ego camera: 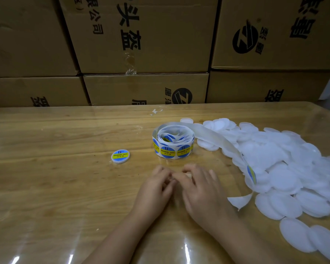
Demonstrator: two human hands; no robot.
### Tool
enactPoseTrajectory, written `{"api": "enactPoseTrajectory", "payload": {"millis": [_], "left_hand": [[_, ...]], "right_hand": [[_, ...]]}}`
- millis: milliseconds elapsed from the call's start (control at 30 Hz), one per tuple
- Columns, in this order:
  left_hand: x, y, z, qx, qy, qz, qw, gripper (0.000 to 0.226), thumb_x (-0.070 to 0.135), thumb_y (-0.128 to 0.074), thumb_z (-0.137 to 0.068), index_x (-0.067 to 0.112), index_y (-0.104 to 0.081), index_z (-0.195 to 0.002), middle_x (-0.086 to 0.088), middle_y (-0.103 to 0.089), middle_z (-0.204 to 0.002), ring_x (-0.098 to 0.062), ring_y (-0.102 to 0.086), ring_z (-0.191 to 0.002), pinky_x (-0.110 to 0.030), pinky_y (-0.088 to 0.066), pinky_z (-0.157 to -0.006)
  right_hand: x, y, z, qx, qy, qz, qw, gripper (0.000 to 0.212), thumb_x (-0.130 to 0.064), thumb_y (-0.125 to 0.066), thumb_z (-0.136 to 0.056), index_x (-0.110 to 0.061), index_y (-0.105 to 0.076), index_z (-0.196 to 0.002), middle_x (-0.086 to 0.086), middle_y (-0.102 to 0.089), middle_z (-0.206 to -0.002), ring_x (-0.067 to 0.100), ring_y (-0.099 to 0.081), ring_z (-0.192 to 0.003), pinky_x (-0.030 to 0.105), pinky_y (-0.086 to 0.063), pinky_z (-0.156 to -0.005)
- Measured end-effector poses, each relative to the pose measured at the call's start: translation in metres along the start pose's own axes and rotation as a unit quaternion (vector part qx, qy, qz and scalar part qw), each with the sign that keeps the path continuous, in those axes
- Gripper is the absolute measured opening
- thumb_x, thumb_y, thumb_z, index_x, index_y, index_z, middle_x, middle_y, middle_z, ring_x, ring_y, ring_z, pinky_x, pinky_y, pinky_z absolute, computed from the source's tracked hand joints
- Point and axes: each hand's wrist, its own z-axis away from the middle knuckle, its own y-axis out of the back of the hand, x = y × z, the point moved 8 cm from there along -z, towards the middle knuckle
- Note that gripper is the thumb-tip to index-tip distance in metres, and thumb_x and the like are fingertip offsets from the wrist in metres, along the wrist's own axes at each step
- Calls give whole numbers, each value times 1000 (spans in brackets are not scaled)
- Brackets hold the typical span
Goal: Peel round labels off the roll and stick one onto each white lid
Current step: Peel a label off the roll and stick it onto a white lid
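Note:
My left hand (156, 185) and my right hand (202, 189) meet at the middle of the table, fingers curled down and fingertips touching. A pale sliver of a white lid (188, 175) shows under my right fingers; the rest is hidden. The label roll (172, 142) stands just beyond my hands, with blue and yellow round labels on it. Its backing strip (217, 137) trails right over the heap of white lids (286, 164), and one label (251, 174) sits near the strip's end. A labelled lid (120, 156) lies alone to the left.
Stacked cardboard boxes (147, 86) wall off the far edge of the wooden table (55, 197), which has a glossy clear cover. A torn piece of backing paper (240, 201) lies by the heap. Small clear scraps (156, 111) lie near the back edge.

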Motion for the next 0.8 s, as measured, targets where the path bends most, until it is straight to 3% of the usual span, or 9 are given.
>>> {"api": "enactPoseTrajectory", "payload": {"millis": [67, 133, 300, 400, 500, 533, 600, 700, 800], "left_hand": [[-2, 3, 0, 22, 14, 18, 1000, 2, 12, -62, -88, 11, -64, -90, 3, -50, -89, -8, -53, -71, -24, -46, -67], [-5, 5, 0, 27, 24, 27, 999, 4, 15, -63, -89, 16, -62, -85, 4, -49, -86, -8, -50, -68, -20, -43, -65], [-12, 2, -1, 11, 46, 31, 998, 19, 17, -65, -87, 29, -55, -76, 7, -53, -79, -4, -46, -66, -15, -37, -63], [-15, 4, 0, 32, 56, 40, 997, 22, 18, -64, -87, 31, -53, -74, 9, -52, -73, -2, -46, -65, -13, -35, -60], [-18, 6, 0, 51, 65, 54, 995, 16, 19, -63, -89, 24, -55, -76, 7, -51, -74, -4, -46, -64, -12, -35, -60], [-19, 7, 0, 56, 66, 56, 995, 14, 19, -63, -89, 22, -56, -76, 6, -51, -76, -4, -47, -64, -13, -36, -61], [-21, 10, -1, 72, 69, 65, 993, 12, 19, -64, -88, 20, -59, -77, 4, -48, -78, -5, -47, -64, -13, -38, -62], [-22, 12, 0, 84, 82, 97, 988, 12, 19, -65, -87, 23, -62, -76, 3, -46, -76, -5, -45, -61, -20, -42, -62], [-17, 14, 0, 90, 73, 133, 984, 23, 18, -65, -88, 30, -58, -69, 6, -48, -74, -3, -44, -60, -15, -37, -59]], "right_hand": [[3, 10, -2, 4, -17, 75, 997, 31, -8, -41, -77, -16, -65, -95, 7, -59, -87, 24, -56, -69, 34, -31, -61], [28, 22, -5, 14, -74, 122, 990, 32, -2, -44, -67, -13, -68, -84, 11, -59, -83, 30, -56, -64, 35, -39, -59], [105, 44, 7, 1, -174, 145, 974, 36, 15, -75, -61, -15, -75, -81, 17, -62, -100, 37, -57, -76, 43, -34, -74], [134, 57, 20, 45, -180, 118, 975, 37, 18, -56, -75, -12, -74, -88, 16, -58, -103, 35, -55, -79, 44, -34, -75], [167, 67, 33, 101, -290, -5, 952, 30, -8, -41, -93, -16, -67, -107, 4, -45, -105, 25, -53, -73, 41, -44, -68], [176, 60, 39, 71, -345, -30, 935, 27, -24, -44, -95, -21, -62, -115, -1, -41, -104, 22, -52, -71, 39, -46, -65], [180, 40, 45, -38, -393, -8, 919, 39, -41, -51, -89, -30, -52, -126, -5, -38, -103, 15, -50, -68, 31, -41, -59], [173, 29, 44, -102, -388, 8, 916, 52, -44, -54, -87, -38, -38, -136, -6, -36, -105, 7, -49, -66, 28, -36, -53], [170, 27, 40, -140, -381, 47, 913, 60, -40, -54, -86, -41, -29, -140, -8, -29, -107, 11, -49, -70, 28, -38, -52]]}}
